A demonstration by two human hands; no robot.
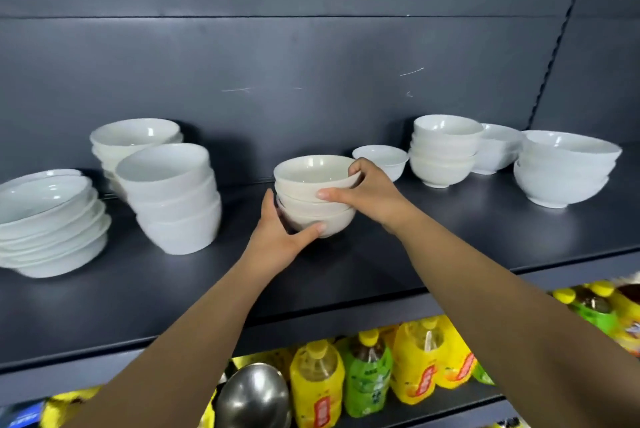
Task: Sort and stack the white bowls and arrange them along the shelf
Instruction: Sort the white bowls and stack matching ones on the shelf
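Stack of three cream bowls (pixel 316 200), mid-shelf (pixel 173 292): left hand (pixel 278 235) curled round the bottom bowl, right hand (pixel 369 192) pinching the top rim. Bare shelf both sides. Tilted stack (pixel 173 199) well left, small single bowl (pixel 381 159) just behind, right stack (pixel 445 153) apart. Front edge open.

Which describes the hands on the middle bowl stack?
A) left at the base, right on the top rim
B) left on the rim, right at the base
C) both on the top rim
A: the left hand cups the base of the stack; the right hand grips its top rim.
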